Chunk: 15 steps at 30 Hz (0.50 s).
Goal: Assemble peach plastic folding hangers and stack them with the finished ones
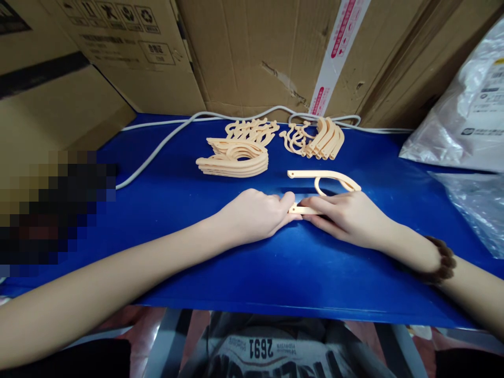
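My left hand (262, 216) is closed, its thumb and fingers pinching the end of a beige plastic folding hanger (311, 210). My right hand (346, 214) grips the same hanger further along, its fingers over the lower arm. The hanger's upper arm (315, 174), with a small hole at its tip and a curved loop below, reaches out above my right hand. How the two arms join is hidden behind that hand. Beyond my hands lies a neat stack of beige hanger arms (236, 165).
Behind the stack are several wavy beige pieces (252, 130). To their right lie small hooks (293, 139) and a bundle of curved arms (326, 139). A white cable (157, 147) runs along cardboard boxes (244, 58). Plastic bags (460, 115) stand on the right of the blue table (244, 283).
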Motion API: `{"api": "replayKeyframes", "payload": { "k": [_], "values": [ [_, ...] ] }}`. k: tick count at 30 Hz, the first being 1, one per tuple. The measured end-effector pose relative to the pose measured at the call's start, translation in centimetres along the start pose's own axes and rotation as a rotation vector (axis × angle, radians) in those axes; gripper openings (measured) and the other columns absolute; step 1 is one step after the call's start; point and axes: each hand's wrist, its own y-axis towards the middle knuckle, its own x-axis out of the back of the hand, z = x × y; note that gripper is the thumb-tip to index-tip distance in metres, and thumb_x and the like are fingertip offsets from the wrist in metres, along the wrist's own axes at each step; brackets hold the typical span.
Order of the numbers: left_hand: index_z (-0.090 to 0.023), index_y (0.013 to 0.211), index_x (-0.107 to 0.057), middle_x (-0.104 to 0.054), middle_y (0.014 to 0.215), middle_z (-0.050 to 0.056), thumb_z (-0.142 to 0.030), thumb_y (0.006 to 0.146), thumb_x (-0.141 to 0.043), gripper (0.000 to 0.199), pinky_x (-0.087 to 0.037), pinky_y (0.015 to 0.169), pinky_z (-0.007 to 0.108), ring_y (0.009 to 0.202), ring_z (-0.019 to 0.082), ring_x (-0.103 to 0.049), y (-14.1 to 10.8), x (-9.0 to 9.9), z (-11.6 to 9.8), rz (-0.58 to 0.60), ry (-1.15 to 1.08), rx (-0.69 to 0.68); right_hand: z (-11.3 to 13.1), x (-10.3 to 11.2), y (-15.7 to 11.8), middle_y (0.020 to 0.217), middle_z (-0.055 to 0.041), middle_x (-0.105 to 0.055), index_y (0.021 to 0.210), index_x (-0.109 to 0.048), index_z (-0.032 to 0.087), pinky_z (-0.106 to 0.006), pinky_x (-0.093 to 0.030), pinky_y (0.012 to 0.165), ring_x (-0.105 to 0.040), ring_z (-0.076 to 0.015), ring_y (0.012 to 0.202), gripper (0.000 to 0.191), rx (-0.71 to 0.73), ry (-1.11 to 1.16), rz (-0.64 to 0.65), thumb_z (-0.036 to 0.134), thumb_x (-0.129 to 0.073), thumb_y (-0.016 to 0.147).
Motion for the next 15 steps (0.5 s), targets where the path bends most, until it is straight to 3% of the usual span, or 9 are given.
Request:
{"api": "replayKeyframes", "payload": {
  "k": [10, 15],
  "values": [
    [-0.013, 0.093, -0.055, -0.067, 0.069, 0.006, -0.049, 0.107, -0.031, 0.045, -0.022, 0.043, 0.027, 0.060, 0.023, -0.069, 0.09, 0.18, -0.09, 0.046, 0.019, 0.011, 0.02, -0.14, -0.03, 0.079, -0.0027, -0.073, 0.109, -0.064, 0.017, -0.026, -0.036, 0.055, -0.066, -0.0140, 0.064, 0.034, -0.004, 0.020, -0.006, 0.034, -0.035, 0.106],
    [-0.013, 0.092, -0.057, -0.069, 0.072, 0.008, -0.049, 0.107, -0.029, 0.048, -0.029, 0.043, 0.026, 0.061, 0.023, -0.069, 0.16, 0.30, -0.10, 0.051, 0.046, 0.021, 0.09, -0.14, 0.05, 0.079, -0.0028, -0.072, 0.103, -0.064, 0.016, -0.025, -0.037, 0.056, -0.064, -0.0138, 0.063, 0.036, -0.011, -0.002, -0.021, 0.036, -0.034, 0.106]
  ]
}}
